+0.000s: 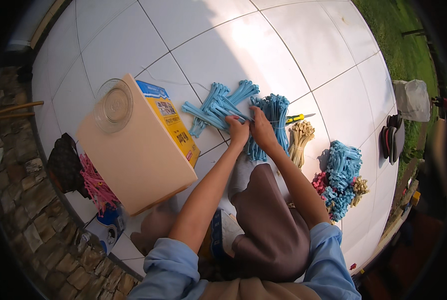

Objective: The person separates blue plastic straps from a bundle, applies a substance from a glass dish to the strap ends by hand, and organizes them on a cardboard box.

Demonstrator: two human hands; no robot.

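In front of me my left hand [238, 131] has its fingers closed on the end of a bundle of thin blue strands with knobbed tips [215, 109]. Right beside it, my right hand [262, 131] pinches at the same end, its fingertips nearly touching the left ones. More blue bundles [246, 89] lie crosswise under and behind this one. Just to the right of my right hand is a thick blue bundle [276, 110], tied round its middle. What exactly sits between my fingertips is too small to make out.
A box with a tan top [138, 160] stands at left, carrying a clear glass dish [114, 106]. Pink strands [98, 185] lie beyond it. On the right are a yellow-green screwdriver [297, 119], a cream bundle [300, 142], a mixed-colour pile [342, 170] and dark footwear [393, 139].
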